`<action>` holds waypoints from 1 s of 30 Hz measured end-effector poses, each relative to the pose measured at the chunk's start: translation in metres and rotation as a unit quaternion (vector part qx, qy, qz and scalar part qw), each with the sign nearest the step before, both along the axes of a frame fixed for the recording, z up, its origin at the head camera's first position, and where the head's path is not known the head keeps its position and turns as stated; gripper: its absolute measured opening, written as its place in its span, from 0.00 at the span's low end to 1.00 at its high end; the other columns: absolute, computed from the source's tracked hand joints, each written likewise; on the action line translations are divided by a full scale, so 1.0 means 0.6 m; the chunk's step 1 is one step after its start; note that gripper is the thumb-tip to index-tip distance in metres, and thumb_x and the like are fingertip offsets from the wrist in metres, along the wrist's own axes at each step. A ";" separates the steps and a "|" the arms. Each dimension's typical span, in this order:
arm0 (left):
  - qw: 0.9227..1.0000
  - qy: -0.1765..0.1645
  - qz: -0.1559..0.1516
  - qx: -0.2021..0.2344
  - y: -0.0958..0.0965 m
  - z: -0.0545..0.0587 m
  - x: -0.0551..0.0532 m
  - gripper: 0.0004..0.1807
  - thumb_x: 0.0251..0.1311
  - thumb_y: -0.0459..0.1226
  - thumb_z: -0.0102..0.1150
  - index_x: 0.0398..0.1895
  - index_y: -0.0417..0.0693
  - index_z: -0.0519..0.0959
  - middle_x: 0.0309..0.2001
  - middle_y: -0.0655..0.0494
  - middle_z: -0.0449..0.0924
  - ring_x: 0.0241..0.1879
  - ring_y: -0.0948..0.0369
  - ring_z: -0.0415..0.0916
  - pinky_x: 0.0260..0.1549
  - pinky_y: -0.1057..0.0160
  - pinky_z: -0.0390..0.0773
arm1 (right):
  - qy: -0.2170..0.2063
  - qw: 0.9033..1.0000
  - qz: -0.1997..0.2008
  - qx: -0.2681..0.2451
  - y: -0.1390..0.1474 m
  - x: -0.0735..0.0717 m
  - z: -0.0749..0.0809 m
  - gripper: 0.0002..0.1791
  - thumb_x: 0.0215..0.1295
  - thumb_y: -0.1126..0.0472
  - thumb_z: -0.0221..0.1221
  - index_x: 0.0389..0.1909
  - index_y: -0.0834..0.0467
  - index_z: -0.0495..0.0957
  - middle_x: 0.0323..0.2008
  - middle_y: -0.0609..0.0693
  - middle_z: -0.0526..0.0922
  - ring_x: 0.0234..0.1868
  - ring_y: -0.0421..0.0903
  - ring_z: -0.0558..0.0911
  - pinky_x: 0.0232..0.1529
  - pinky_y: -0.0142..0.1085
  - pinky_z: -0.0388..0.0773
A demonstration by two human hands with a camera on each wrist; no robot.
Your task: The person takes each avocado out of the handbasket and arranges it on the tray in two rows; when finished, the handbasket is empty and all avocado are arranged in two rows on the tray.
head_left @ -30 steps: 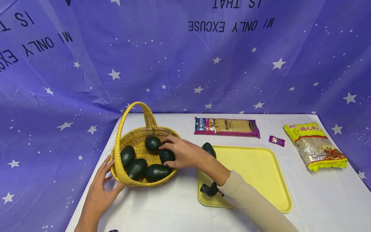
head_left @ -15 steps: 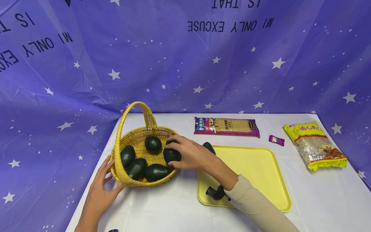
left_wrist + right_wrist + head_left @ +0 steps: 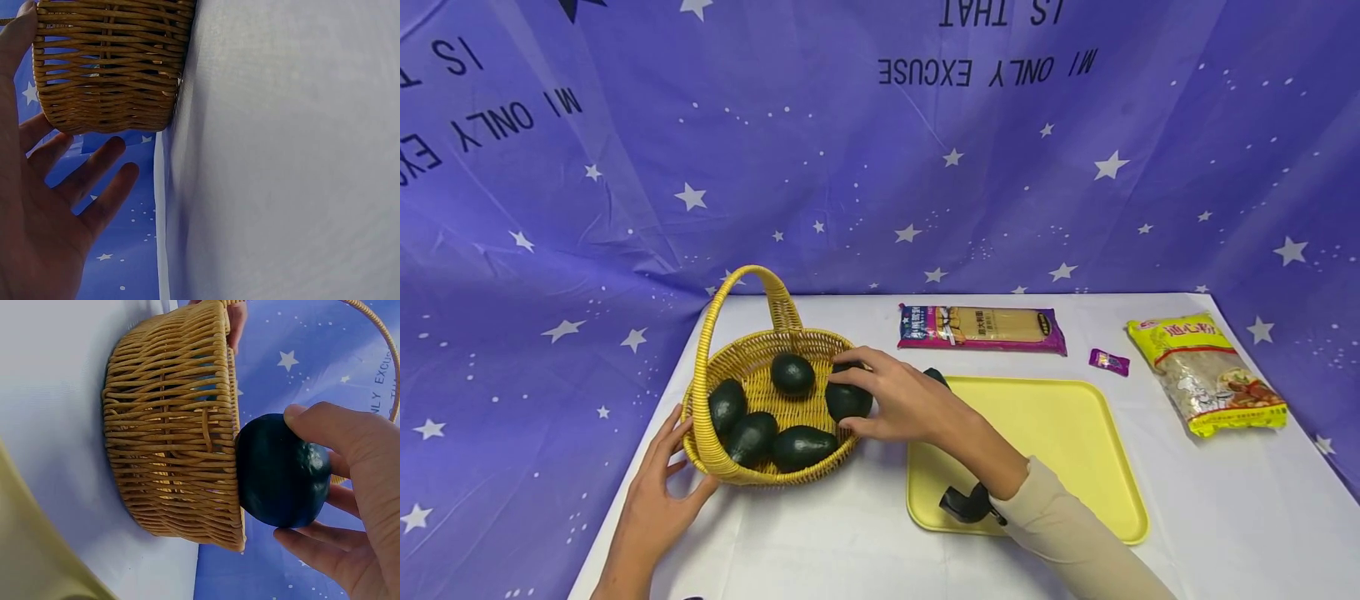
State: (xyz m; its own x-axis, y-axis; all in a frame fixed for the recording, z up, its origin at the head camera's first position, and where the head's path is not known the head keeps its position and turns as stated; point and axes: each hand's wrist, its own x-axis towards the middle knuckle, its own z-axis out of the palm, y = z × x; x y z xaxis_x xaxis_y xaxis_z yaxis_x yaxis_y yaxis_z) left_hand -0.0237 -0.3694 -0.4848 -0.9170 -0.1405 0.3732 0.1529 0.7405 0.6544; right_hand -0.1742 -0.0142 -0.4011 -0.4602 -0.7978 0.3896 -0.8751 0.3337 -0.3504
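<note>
My right hand (image 3: 895,400) grips a dark green avocado (image 3: 847,402) with thumb and fingertips, at the right rim of the yellow wicker basket (image 3: 767,478). In the right wrist view that avocado (image 3: 282,472) is level with the rim. Inside the basket lie several more avocados, one at the back (image 3: 792,375) and one at the front (image 3: 803,448). Spread, nearly straight fingers of my left hand (image 3: 658,508) touch the basket's left side. From the left wrist view, its thumb rests by the wicker wall (image 3: 112,69).
Right of the basket lies a yellow tray (image 3: 1060,450), with another avocado (image 3: 936,377) partly hidden behind my right wrist. Farther back are a spaghetti pack (image 3: 981,328), a small purple packet (image 3: 1108,362) and a yellow pasta bag (image 3: 1206,375).
My right hand has drawn the avocado rightward, away from the one at the back, to the basket's right rim. The left hand has stayed at the basket's side.
</note>
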 end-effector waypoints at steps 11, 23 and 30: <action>1.000 0.001 0.000 0.001 0.000 0.002 0.000 0.53 0.49 0.29 0.85 0.81 0.51 0.69 0.85 0.57 0.59 0.63 0.89 0.62 0.54 0.90 0.69 | 0.012 0.999 -0.021 -0.023 0.030 0.013 0.005 0.30 0.64 0.50 0.77 0.64 0.55 0.84 0.69 0.56 0.77 0.64 0.51 0.82 0.54 0.38 0.89; 1.000 -0.006 0.000 0.002 0.001 0.000 -0.001 0.52 0.52 0.31 0.84 0.82 0.52 0.69 0.85 0.57 0.58 0.63 0.88 0.62 0.54 0.90 0.69 | 0.010 0.998 -0.051 -0.028 0.072 0.013 0.000 0.32 0.62 0.50 0.78 0.66 0.56 0.83 0.69 0.54 0.77 0.64 0.50 0.82 0.56 0.40 0.88; 1.000 -0.005 0.007 -0.001 0.000 0.000 0.000 0.52 0.51 0.30 0.84 0.81 0.51 0.69 0.85 0.60 0.57 0.62 0.89 0.62 0.54 0.90 0.69 | 0.010 0.997 -0.071 -0.024 0.095 0.018 -0.009 0.32 0.61 0.48 0.79 0.64 0.56 0.84 0.70 0.54 0.77 0.66 0.53 0.81 0.59 0.45 0.88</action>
